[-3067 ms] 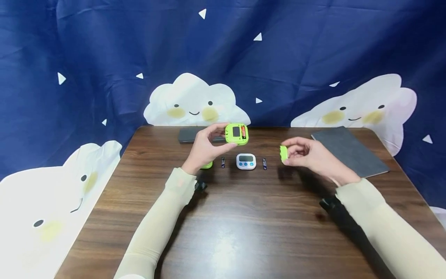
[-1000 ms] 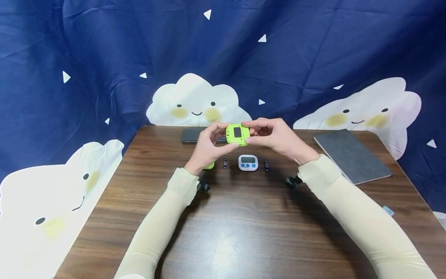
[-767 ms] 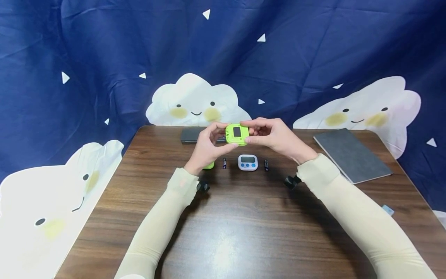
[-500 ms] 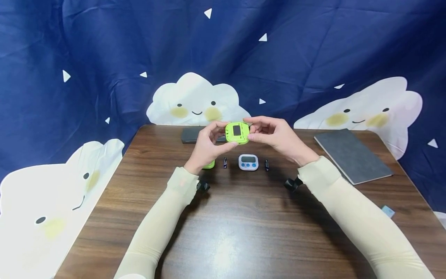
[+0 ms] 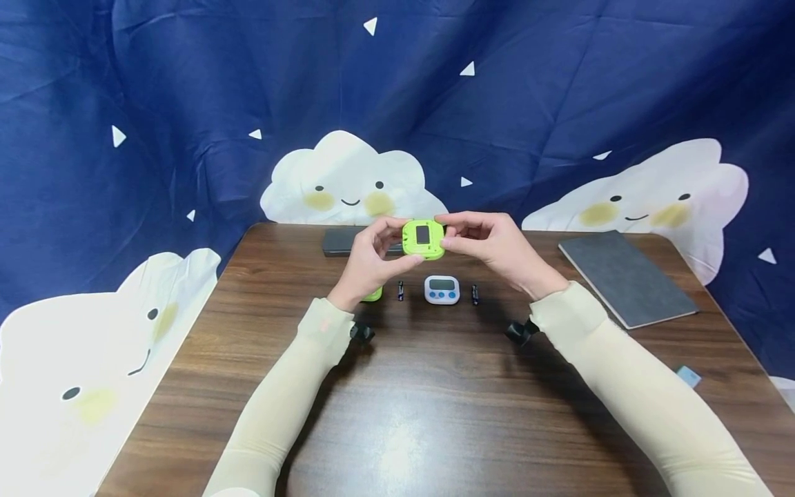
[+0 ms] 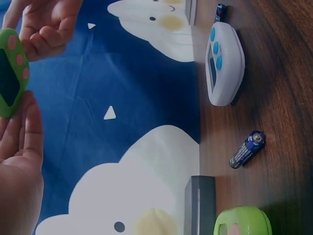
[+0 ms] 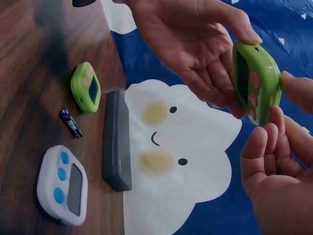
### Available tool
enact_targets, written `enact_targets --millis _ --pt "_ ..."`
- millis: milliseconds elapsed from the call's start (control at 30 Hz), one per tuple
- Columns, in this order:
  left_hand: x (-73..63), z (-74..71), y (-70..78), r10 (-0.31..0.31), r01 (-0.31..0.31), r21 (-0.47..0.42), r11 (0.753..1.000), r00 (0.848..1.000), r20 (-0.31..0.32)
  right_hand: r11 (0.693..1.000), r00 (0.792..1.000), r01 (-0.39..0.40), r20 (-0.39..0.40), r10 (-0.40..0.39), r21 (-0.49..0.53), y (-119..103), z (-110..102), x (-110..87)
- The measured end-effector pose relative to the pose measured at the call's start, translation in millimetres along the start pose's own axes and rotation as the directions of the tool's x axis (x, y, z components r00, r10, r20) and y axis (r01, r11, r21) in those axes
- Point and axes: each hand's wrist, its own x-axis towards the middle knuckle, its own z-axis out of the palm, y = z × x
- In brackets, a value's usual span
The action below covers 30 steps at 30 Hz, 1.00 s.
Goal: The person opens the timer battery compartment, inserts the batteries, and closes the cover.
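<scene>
My left hand (image 5: 366, 262) grips a lime-green digital timer (image 5: 424, 236) by its left edge, raised over the far part of the table. Its back, with a dark rectangle, faces me. Thumb and forefinger of my right hand (image 5: 503, 248) pinch its right edge, where the battery cover sits. Pink buttons and a screen show on the timer's front (image 7: 259, 83) in the right wrist view. Below the hands, a white timer (image 5: 442, 290) with blue buttons lies between two small batteries (image 5: 400, 290). A second green timer (image 7: 87, 89) lies left of them, mostly hidden by my left wrist in the head view.
A dark grey box (image 5: 341, 241) lies at the table's far edge, partly behind my left hand. On the right lies a grey notebook (image 5: 627, 279). A small pale-blue object (image 5: 688, 376) sits beside my right sleeve. A patterned blue curtain (image 5: 397, 83) hangs behind the table.
The right hand, which held the green battery cover apart at the right, has come to the timer. The cover now lies over the battery that showed before. Lately the right fingers have shifted only slightly.
</scene>
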Motion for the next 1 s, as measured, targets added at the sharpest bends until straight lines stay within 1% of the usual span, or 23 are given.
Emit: enact_targets --millis 167,267,467,633,733,800,900,1000 --pt "0.4 0.4 -0.6 0.012 -0.012 -0.014 1.0 1.0 -0.01 0.999 0.998 0.02 -0.056 -0.018 0.039 6 4 -1.8" --pt "0.4 0.4 -1.4 0.017 -0.017 -0.018 1.0 1.0 -0.012 0.998 0.997 0.03 -0.075 -0.025 0.063 8 6 -2.6" --pt "-0.4 -0.3 1.4 0.008 -0.008 -0.037 0.999 1.0 -0.011 0.996 0.997 0.035 -0.073 -0.029 0.086 4 7 -3.6" --pt "-0.7 -2.0 1.8 0.001 -0.001 -0.038 0.999 1.0 -0.015 0.996 0.997 0.037 -0.072 -0.032 0.081 3 10 -4.9" --pt "-0.2 -2.0 0.5 -0.002 0.001 -0.037 0.999 1.0 -0.022 0.998 0.997 0.034 -0.076 -0.03 0.05 3 11 -5.4" --pt "-0.2 -1.9 -0.2 -0.007 0.006 -0.031 1.0 1.0 -0.027 0.999 0.995 0.038 -0.092 -0.037 0.007 5 12 -5.6" --pt "-0.2 -1.8 -0.8 -0.015 0.014 -0.015 1.0 0.999 -0.036 0.994 0.988 0.074 -0.126 -0.084 -0.078 6 14 -7.9" --pt "-0.2 -1.9 -1.1 -0.024 0.023 -0.005 1.0 0.999 -0.046 0.98 0.978 0.127 -0.147 -0.15 -0.154 4 19 -12.0"
